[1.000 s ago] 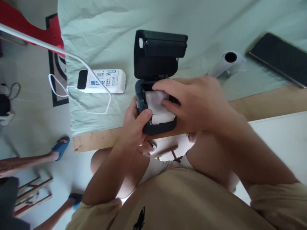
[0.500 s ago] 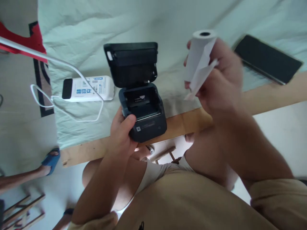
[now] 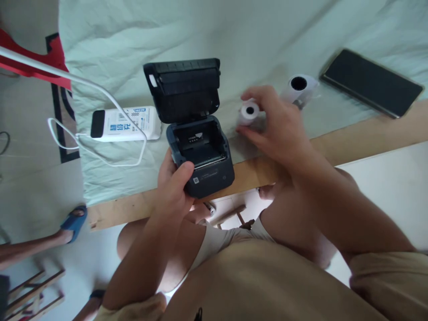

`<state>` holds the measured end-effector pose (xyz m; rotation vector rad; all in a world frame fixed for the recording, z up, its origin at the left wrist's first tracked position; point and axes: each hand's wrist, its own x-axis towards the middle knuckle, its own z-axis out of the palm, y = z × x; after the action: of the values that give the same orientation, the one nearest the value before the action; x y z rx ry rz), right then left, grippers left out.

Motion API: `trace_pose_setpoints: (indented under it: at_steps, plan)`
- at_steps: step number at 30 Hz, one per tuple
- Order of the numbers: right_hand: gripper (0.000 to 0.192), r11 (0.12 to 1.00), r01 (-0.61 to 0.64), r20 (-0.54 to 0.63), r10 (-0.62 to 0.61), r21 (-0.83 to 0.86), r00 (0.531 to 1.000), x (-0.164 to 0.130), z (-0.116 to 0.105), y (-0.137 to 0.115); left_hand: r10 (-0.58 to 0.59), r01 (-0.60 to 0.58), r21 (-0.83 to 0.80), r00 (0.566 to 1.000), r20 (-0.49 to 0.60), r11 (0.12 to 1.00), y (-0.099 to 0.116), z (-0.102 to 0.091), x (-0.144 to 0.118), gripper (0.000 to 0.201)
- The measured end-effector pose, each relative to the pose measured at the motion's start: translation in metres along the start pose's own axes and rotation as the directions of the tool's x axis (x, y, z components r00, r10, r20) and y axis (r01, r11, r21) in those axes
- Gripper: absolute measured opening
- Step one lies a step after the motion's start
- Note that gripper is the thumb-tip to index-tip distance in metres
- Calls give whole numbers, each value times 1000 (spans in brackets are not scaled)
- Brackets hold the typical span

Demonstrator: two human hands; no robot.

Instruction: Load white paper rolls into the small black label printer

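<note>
A small black label printer point(image 3: 203, 171) sits at the table's front edge with its lid point(image 3: 182, 87) standing open and its paper bay bare. My left hand point(image 3: 174, 185) grips the printer's front left corner. My right hand point(image 3: 277, 127) is to the right of the printer, its fingers closed around a small white paper roll point(image 3: 249, 111) that stands on end on the cloth. A second white roll point(image 3: 298, 84) lies just behind my right hand, apart from it.
A pale green cloth point(image 3: 200, 31) covers the wooden table point(image 3: 368, 133). A white power bank point(image 3: 125, 124) with a white cable point(image 3: 100, 91) lies left of the printer. A black phone point(image 3: 371, 82) lies at the far right. Another person's sandalled foot point(image 3: 72, 218) is on the floor, left.
My right hand lifted the paper roll out of the printer's bay, raised it, then brought it down onto the cloth right of the printer. My left hand stayed on the printer.
</note>
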<state>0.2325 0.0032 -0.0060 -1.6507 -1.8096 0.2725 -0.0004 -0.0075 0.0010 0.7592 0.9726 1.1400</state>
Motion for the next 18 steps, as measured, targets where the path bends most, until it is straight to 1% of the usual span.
trace_pose_setpoints:
  at_steps: [1,2,3,4,5,6,7,8,9,10,12,13,14,15,16,17,18]
  plan:
    - [54,999,2,6,-1,-35,1000,-1,0,-1,-6,6,-6,1000,1,1000,0,0,0,46]
    - [58,998,32,-4,-32,-51,999,-2,-2,-3,-13,13,-10,1000,4,1000,1,0,0,45]
    - [59,996,78,-22,-79,-50,997,-3,-7,-6,-27,27,-12,1000,1,1000,1,0,-1,44]
    - [57,989,141,-65,-144,-41,987,-4,-15,-8,-42,42,-11,999,-6,999,2,1,-1,45]
    - [54,979,201,-125,-204,-34,971,-5,-24,-9,-54,54,-11,998,-17,998,2,2,-1,46]
    - [48,972,230,-184,-234,-44,955,-5,-34,-8,-71,70,-11,997,-29,997,3,3,-1,48]
    - [42,963,257,-294,-270,-82,917,-4,-43,-4,-78,78,-17,996,-38,997,3,4,-2,51]
    - [44,957,271,-386,-288,-99,876,-2,-50,4,-86,85,-23,995,-42,996,4,5,-2,52]
    - [52,955,267,-382,-296,-128,876,0,-54,16,-88,87,-30,995,-40,996,4,5,-2,52]
    - [58,965,206,-334,-250,-163,909,3,-55,31,-87,86,-31,996,-32,996,4,6,-2,50]
    - [71,971,134,-302,-190,-197,934,9,-49,66,-74,74,-28,997,-11,997,4,6,-1,48]
    - [70,972,88,-277,-148,-218,949,12,-44,82,-61,61,-22,998,1,998,4,6,-1,47]
    - [64,973,26,-271,-89,-228,959,14,-39,95,-49,49,-13,999,12,999,4,6,-1,47]
    - [59,975,-15,-247,-42,-222,968,15,-36,103,-35,35,-7,999,19,999,4,6,0,47]
    - [53,977,-30,-217,-17,-211,976,16,-34,106,-26,26,-1,999,23,1000,4,5,0,46]
    - [50,982,-31,-204,-9,-188,979,15,-35,104,-20,20,0,1000,24,1000,3,5,0,45]
    - [48,988,-14,-196,-16,-152,981,14,-38,95,-19,19,-5,1000,21,1000,3,5,0,45]
